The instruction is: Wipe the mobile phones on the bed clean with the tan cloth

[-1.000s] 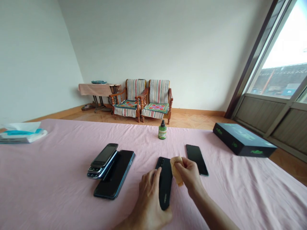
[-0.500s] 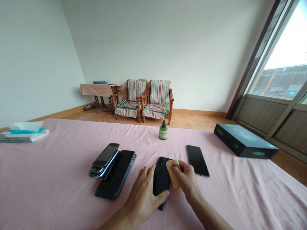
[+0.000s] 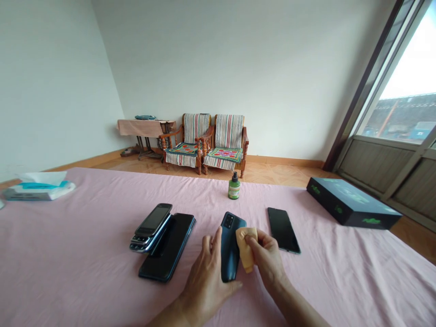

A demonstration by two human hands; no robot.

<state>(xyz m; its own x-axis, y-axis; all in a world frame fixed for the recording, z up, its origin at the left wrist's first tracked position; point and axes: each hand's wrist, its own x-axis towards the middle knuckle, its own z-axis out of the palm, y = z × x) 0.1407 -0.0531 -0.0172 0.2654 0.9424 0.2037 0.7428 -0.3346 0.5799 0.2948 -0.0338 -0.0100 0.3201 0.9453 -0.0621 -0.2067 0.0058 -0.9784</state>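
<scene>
A dark blue phone (image 3: 229, 250), its camera side facing me, is tilted up between my hands. My left hand (image 3: 207, 272) grips it along its left edge, with the thumb at the bottom end. My right hand (image 3: 267, 254) pinches a yellow cloth (image 3: 245, 254) beside the phone's right edge. Left of my hands, a small stack of older phones (image 3: 153, 222) leans on larger black phones (image 3: 168, 250). A single black phone (image 3: 284, 230) lies to the right of my right hand.
On the pink cloth (image 3: 112, 195) stand a green spray bottle (image 3: 234, 188) at the far edge, a black box (image 3: 352, 202) at the right and a tissue pack (image 3: 41, 188) at the left. Two wooden chairs (image 3: 223, 154) and a small covered table (image 3: 139, 128) are beyond.
The held phone has tilted up and shows more of its back, with its lower end raised. The view has shifted slightly. The yellow cloth stays in my right hand.
</scene>
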